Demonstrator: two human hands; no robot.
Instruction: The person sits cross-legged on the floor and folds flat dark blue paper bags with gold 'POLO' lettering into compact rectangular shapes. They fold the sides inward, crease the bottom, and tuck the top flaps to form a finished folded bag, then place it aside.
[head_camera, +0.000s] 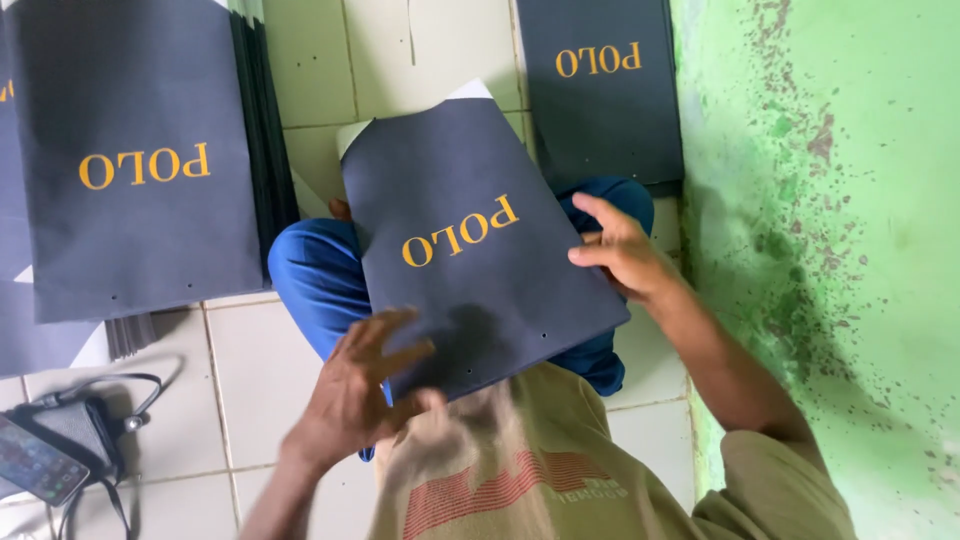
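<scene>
Dark grey flat paper bag with gold lettering (480, 250): lies tilted across blue-trousered knees.
Left hand (355, 400): fingers closed on its near corner.
Right hand (625, 250): fingers pinch its right edge.
Beyond: stacks of matching dark bags (140, 160) on pale tiled floor (260, 370).

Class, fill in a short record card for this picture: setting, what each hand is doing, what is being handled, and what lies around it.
Setting: pale tiled floor beside a worn green painted wall; person seated, blue trousers.
Handled item: flat dark grey paper bag with gold lettering, resting on the lap.
Left hand: grip on the bag's near edge, fingers spread on its face.
Right hand: grip on the bag's right edge.
Left of lap: tall stack of matching dark bags.
Far side: another matching dark bag.
Lower left: smartphone by a black pouch with cord.
</scene>
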